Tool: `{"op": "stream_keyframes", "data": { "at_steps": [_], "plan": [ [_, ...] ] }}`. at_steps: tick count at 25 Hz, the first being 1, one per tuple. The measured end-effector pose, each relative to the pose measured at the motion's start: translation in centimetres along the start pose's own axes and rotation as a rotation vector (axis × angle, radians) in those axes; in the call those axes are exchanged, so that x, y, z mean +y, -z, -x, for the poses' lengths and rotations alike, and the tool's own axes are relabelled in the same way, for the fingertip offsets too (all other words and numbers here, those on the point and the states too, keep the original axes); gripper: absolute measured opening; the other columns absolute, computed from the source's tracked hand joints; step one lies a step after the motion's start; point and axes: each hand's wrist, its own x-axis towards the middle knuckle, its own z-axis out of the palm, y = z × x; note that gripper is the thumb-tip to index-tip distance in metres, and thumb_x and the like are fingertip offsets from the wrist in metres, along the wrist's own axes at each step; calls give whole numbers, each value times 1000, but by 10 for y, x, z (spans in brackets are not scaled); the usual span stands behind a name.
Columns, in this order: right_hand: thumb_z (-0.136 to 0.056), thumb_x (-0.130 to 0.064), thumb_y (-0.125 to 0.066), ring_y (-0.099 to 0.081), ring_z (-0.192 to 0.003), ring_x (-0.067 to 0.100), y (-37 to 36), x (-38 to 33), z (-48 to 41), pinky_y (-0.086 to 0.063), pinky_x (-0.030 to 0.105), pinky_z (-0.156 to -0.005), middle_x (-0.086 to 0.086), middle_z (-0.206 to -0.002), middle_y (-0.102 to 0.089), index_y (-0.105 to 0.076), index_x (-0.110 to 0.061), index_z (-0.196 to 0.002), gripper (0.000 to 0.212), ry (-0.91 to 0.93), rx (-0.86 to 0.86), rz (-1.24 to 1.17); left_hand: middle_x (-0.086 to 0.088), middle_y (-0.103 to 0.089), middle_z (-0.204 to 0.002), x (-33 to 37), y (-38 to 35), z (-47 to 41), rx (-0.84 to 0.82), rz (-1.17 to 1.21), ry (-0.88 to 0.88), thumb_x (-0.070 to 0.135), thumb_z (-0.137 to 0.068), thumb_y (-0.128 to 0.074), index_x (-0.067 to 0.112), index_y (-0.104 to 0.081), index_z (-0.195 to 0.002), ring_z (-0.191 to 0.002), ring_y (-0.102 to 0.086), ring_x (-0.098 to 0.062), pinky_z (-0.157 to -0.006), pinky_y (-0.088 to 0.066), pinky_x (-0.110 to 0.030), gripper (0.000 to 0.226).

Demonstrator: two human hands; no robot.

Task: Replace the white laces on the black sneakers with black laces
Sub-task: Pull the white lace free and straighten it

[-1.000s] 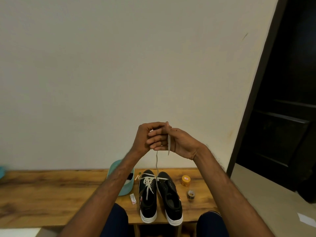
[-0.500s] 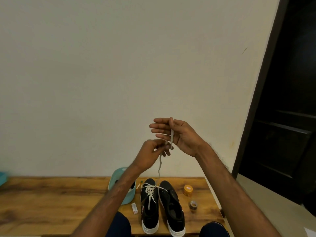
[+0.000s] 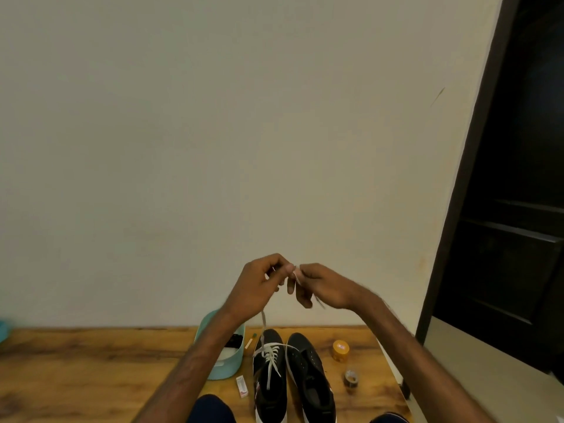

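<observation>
Head view, left hand (image 3: 259, 285) and right hand (image 3: 323, 288) pinching white lace (image 3: 264, 319) (mid-air), sneakers (image 3: 308, 369) at table (image 3: 91, 370) edge

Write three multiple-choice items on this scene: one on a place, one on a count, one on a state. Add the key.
1. Where does the orange jar stand?
A. right of the sneakers
B. left of the sneakers
C. on top of a sneaker

2. How many sneakers stand on the table?
A. one
B. two
C. three

3. What are the left hand and right hand doing?
A. resting flat on the table
B. both pinching a white lace
C. gripping the orange jar

Key:
1 A, it stands on the table just right of the pair.
2 B, a pair stands side by side.
3 B, the white lace hangs from the raised fingers toward the sneakers.
</observation>
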Motion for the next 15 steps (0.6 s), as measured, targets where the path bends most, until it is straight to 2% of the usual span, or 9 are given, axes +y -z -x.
{"op": "stream_keyframes", "data": {
  "at_steps": [2, 4, 7, 9, 11, 13, 15],
  "plan": [
    [-110, -37, -26, -41, -53, 14, -12, 2, 4, -47, 31, -64, 1, -58, -46, -58, -12, -84, 48, -4, -56, -263, 10, -61, -69, 2, 0, -8, 28, 99, 50, 33, -98, -58, 26, -67, -81, -67, -58, -11, -64, -57, -32, 20],
    [-107, -46, -25, -28, -50, 13, -23, 0, 6, -42, 28, -59, -3, -54, -32, -53, -14, -78, 51, 10, -123, -541, 11, -55, -64, 4, -3, -14, 51, 171, 61, 36, -95, -59, 25, -66, -78, -63, -53, -9, -59, -54, -29, 22],
    [-104, -55, -21, -23, -49, 11, -27, -4, 9, -35, 26, -55, -5, -54, -24, -48, -14, -78, 56, 36, -256, -883, 9, -58, -64, 3, -12, -21, 46, 232, 89, 39, -93, -61, 21, -69, -79, -60, -49, -10, -53, -44, -24, 24],
    [-102, -58, -15, -26, -48, 10, -19, -6, 11, -35, 25, -54, -6, -53, -31, -49, -13, -80, 61, 74, -314, -1004, 3, -59, -63, -2, -21, -19, 7, 303, 160, 30, -97, -61, 19, -70, -80, -58, -47, -11, -50, -37, -20, 22],
    [-101, -61, -13, -36, -51, 11, -5, -7, 10, -39, 26, -57, -2, -56, -44, -55, -11, -83, 67, 113, -268, -1043, -1, -53, -63, -9, -29, -12, -50, 292, 218, 20, -101, -54, 20, -70, -78, -58, -40, -11, -48, -31, -17, 28],
    [-99, -64, -18, -50, -61, 16, 9, -5, 7, -45, 30, -63, 5, -68, -57, -62, -9, -90, 71, 127, -147, -1040, 5, -43, -60, -16, -32, -3, -124, 198, 203, 29, -103, -51, 17, -69, -80, -56, -34, -8, -49, -28, -16, 32],
    [-98, -67, -20, -63, -78, 23, 16, 0, 4, -52, 34, -73, 14, -90, -67, -66, -6, -101, 77, 105, -15, -1039, 12, -44, -60, -18, -31, 4, -205, 63, 113, 35, -103, -49, 20, -69, -81, -57, -38, -5, -55, -32, -15, 34]
  ]
}}
